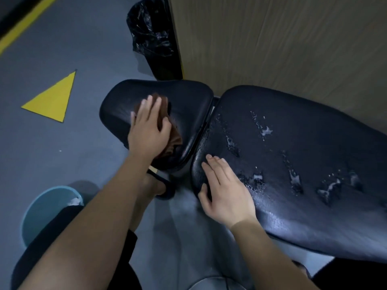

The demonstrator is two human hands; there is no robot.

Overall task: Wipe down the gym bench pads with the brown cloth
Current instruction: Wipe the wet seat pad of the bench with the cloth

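Brown cloth point(173, 141): bunched on the small seat pad point(188, 101), under your left hand point(148, 130), whose fingers are spread and pressing on it. Blur hides the fingertips, though they appear uncurled. Your right hand point(226, 195) rests flat, fingers straight, on the near edge of the long back pad point(314, 143), which carries wet foamy patches point(266, 131). Blue bucket point(41, 206): floor, lower left.

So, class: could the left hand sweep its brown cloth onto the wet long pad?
Probably yes: the long pad lies beside the seat pad; only the right hand, resting on its near corner, intervenes.
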